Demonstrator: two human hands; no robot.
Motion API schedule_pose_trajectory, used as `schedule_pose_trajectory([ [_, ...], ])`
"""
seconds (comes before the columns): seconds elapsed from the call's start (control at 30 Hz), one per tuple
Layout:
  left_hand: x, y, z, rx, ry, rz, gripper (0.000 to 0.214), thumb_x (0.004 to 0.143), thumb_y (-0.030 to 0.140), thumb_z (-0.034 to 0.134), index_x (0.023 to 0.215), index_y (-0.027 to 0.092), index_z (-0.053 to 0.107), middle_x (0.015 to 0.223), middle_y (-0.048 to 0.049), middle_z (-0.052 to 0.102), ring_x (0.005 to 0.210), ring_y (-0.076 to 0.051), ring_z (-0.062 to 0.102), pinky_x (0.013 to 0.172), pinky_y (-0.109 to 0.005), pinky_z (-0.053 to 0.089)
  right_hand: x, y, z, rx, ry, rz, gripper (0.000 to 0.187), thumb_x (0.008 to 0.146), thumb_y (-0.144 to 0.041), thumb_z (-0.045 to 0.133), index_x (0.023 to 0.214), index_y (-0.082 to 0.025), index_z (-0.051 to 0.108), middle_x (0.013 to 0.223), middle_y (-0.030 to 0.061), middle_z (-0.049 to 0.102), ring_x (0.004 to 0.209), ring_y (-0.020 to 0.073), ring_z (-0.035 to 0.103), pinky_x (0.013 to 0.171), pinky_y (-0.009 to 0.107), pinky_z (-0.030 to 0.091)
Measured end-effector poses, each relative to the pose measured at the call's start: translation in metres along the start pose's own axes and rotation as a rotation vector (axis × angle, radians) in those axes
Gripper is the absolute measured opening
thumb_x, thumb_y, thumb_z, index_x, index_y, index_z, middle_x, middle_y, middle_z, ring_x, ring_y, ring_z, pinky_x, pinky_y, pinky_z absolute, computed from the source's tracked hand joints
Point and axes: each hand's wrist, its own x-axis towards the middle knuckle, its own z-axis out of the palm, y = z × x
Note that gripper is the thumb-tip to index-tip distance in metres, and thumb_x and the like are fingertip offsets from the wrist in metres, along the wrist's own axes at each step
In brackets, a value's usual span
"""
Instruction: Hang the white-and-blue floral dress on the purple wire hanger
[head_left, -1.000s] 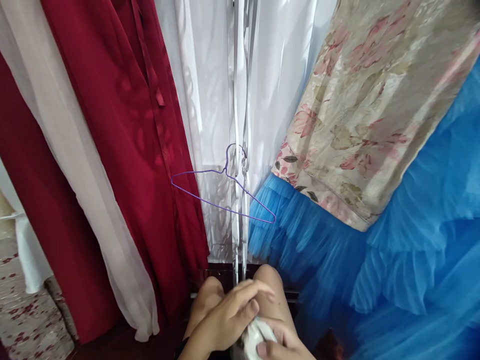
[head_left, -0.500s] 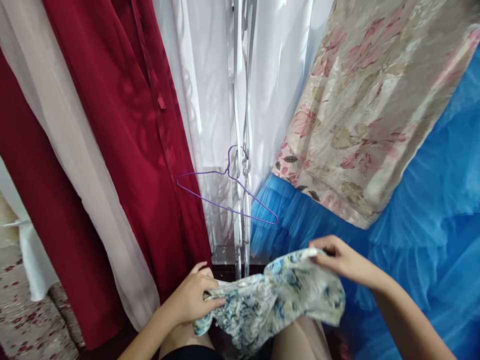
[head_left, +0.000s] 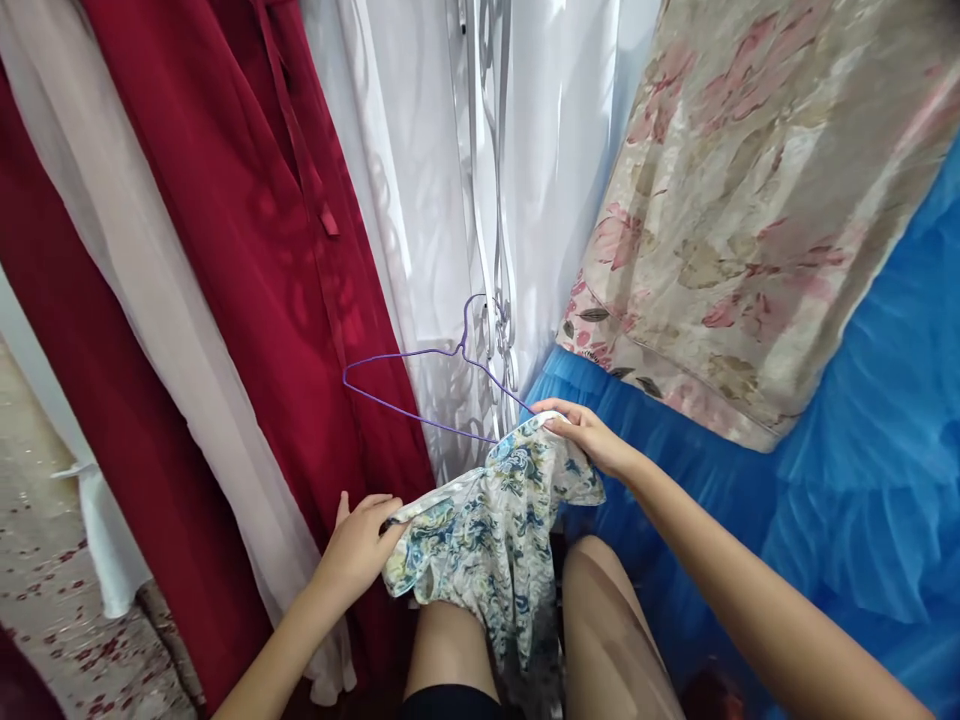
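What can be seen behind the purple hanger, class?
Behind the purple hanger: red fabric at left, white fabric and white bars further right. The blue-patterned garment covers its right end, hiding what lies behind there.

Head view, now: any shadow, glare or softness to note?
Head view: mottled shadows on the red fabric; head view: bright streaks on the white fabric; head view: blue ruffles look soft, while the small floral garment reads more clearly.

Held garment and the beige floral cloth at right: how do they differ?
The held garment is whitish with blue print; the floral cloth is beige with pink flowers. The held garment is gripped by the left hand and right hand; the floral cloth hangs untouched. The held garment looks smaller than the floral cloth. Both are patterned fabric.
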Motion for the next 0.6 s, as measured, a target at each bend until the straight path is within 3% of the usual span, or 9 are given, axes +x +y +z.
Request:
schedule_pose_trajectory([
  [0.27, 0.015, 0.002, -0.015, 0.112, 0.149, 0.051, 0.025, 0.097, 0.038, 0.046, 0.106, 0.029, 0.068, 0.116, -0.0040, 0.073, 0.117, -0.027, 0.062, 0.116, -0.067, 0.011, -0.001, -0.046, -0.016, -0.034, 0.113, -0.037, 0.025, 0.075, -0.039, 0.081, 0.089, -0.019, 0.074, 0.076, 0.0026, 0.074, 0.062, 0.0163, 0.066, 0.058, 0.025, 0.050],
  [0.33, 0.027, 0.003, -0.022, 0.171, 0.167, 0.059, 0.025, 0.098, 0.038, 0.045, 0.104, 0.028, 0.067, 0.108, -0.0041, 0.074, 0.110, -0.028, 0.064, 0.114, -0.064, 0.020, -0.005, -0.056, -0.021, -0.051, 0.105, -0.031, 0.023, 0.076, -0.038, 0.080, 0.085, -0.018, 0.073, 0.073, 0.0018, 0.073, 0.059, 0.0151, 0.065, 0.056, 0.023, 0.049],
  [0.47, 0.055, -0.001, -0.040, 0.269, 0.179, -0.020, 0.026, 0.098, 0.039, 0.041, 0.108, 0.029, 0.064, 0.097, -0.0060, 0.074, 0.096, -0.031, 0.068, 0.087, -0.046, 0.046, -0.012, -0.069, -0.025, -0.094, 0.101, -0.041, 0.023, 0.077, -0.039, 0.080, 0.083, -0.018, 0.072, 0.071, 0.0011, 0.071, 0.057, 0.0135, 0.062, 0.053, 0.022, 0.046],
  [0.6, 0.080, -0.011, -0.052, 0.276, 0.214, -0.093, 0.023, 0.096, 0.029, 0.041, 0.108, 0.029, 0.060, 0.101, -0.0064, 0.073, 0.090, -0.030, 0.068, 0.070, -0.034, 0.044, -0.014, -0.071, -0.021, -0.116, 0.095, -0.047, 0.027, 0.078, -0.042, 0.080, 0.080, -0.016, 0.070, 0.066, 0.0003, 0.067, 0.052, 0.0112, 0.057, 0.048, 0.020, 0.040],
])
